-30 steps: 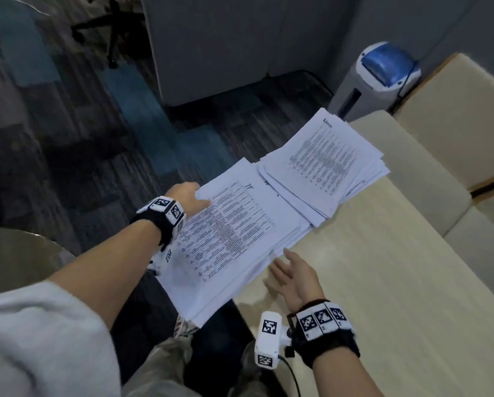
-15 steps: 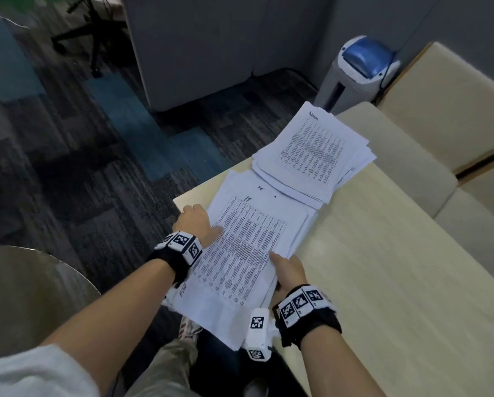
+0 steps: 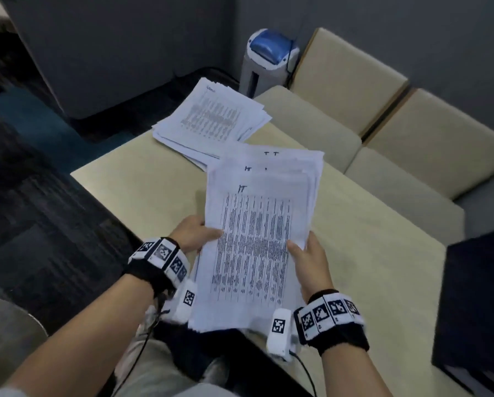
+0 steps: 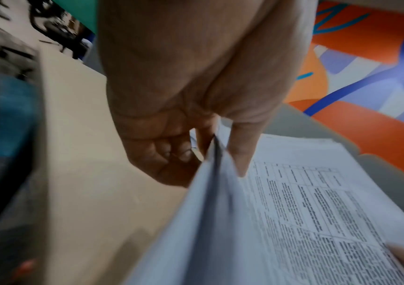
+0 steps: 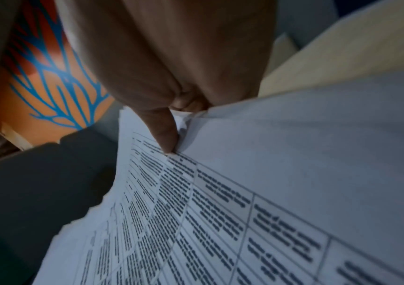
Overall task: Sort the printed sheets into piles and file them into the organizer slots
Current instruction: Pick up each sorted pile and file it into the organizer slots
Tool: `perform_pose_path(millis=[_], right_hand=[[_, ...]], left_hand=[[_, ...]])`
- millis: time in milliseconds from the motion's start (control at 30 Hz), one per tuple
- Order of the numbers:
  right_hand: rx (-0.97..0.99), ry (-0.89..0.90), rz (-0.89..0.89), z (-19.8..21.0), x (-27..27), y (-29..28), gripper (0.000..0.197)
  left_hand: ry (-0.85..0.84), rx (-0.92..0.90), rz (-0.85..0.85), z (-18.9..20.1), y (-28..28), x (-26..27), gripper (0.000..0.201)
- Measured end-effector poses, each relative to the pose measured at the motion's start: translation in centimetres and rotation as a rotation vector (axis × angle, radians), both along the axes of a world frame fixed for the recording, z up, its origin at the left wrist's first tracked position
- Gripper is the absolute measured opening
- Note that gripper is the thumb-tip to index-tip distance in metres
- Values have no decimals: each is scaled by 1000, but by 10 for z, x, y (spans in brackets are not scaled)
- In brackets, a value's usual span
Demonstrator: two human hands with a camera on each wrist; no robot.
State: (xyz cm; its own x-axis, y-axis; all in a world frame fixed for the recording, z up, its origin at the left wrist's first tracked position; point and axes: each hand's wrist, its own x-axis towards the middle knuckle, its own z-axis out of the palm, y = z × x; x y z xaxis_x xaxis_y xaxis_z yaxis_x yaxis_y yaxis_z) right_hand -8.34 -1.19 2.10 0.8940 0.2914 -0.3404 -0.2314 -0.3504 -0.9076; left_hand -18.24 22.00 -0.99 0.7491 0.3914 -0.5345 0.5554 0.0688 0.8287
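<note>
**Two hands, one stack of IT sheets, held clear of the table**

Item 1. My left hand (image 3: 192,236) pinches the stack of IT sheets (image 3: 257,242) at its left edge: thumb on the printed face, fingers (image 4: 171,152) curled underneath, as the left wrist view shows.

Item 2. My right hand (image 3: 311,262) takes the opposite edge the same way, thumb (image 5: 164,133) pressed onto the top table of print, the other fingers hidden behind the paper.

Item 3. Between the two grips the stack stands tilted up toward me. Its far edges are uneven; three "IT" headings show stepped one behind another.

Item 4. Beyond the fingertips, a second pile (image 3: 211,118) lies fanned at the far corner of the table (image 3: 369,253).

Item 5. Off to the right of my right hand, a dark box (image 3: 475,305), possibly the organizer; I cannot tell.

Handling note, my judgement: the step is squaring this pile. I would loosen both pinches slightly, tap the lower edge on the tabletop so sheets slide level, then tighten again. Too firm a grip locks the offset in; too loose and inner sheets slip out.
</note>
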Motion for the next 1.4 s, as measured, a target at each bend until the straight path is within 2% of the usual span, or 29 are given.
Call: perform_pose_path(millis=[33, 67, 133, 167, 267, 333, 433, 500, 567, 633, 733, 833, 900, 1067, 1133, 1200, 1267, 1333, 1400], right_hand=[[50, -48, -32, 12, 4, -16, 69], [86, -103, -64, 26, 7, -30, 66], [141, -220, -136, 55, 12, -52, 35], [176, -256, -172, 67, 16, -62, 28], [268, -309, -259, 91, 25, -84, 32], [292, -260, -319, 96, 32, -92, 35], [357, -232, -322, 96, 44, -98, 25], [388, -224, -305, 96, 50, -93, 27], [384, -221, -298, 94, 57, -84, 32], [355, -243, -350, 89, 65, -74, 33], [284, -254, -411, 81, 74, -67, 35], [261, -195, -347, 63, 78, -67, 20], [243, -161, -320, 53, 74, -65, 22], [253, -145, -316, 43, 78, -63, 26], [256, -136, -310, 42, 84, -66, 31], [203, -144, -310, 38, 87, -78, 41], [198, -106, -375, 31, 85, -90, 65], [289, 11, -446, 25, 80, -97, 86], [522, 128, -450, 23, 82, -96, 72]], left_hand=[[-86, -62, 32, 13, -16, 15, 29], [-177, -126, 68, 25, -31, 29, 34], [-341, -167, 108, 53, -56, 53, 44], [-414, -168, 104, 66, -67, 62, 47], [-564, -198, 45, 94, -88, 85, 47], [-596, -192, -14, 104, -92, 96, 49], [-639, -165, -97, 111, -93, 109, 60], [-658, -63, -154, 116, -95, 118, 51], [-683, -4, -186, 118, -96, 128, 34], [-698, -19, -133, 120, -94, 137, 26], [-716, -46, -41, 119, -81, 146, 33], [-711, -51, -33, 102, -62, 152, 46], [-692, -91, -83, 90, -56, 153, 52], [-653, -40, -188, 76, -59, 156, 35], [-676, -128, -147, 77, -57, 161, 32], [-669, -241, -36, 82, -55, 163, 29], [-675, -317, 58, 87, -52, 167, 34], [-704, -509, 117, 91, -49, 169, 37], [-704, -689, 131, 90, -54, 170, 36]])
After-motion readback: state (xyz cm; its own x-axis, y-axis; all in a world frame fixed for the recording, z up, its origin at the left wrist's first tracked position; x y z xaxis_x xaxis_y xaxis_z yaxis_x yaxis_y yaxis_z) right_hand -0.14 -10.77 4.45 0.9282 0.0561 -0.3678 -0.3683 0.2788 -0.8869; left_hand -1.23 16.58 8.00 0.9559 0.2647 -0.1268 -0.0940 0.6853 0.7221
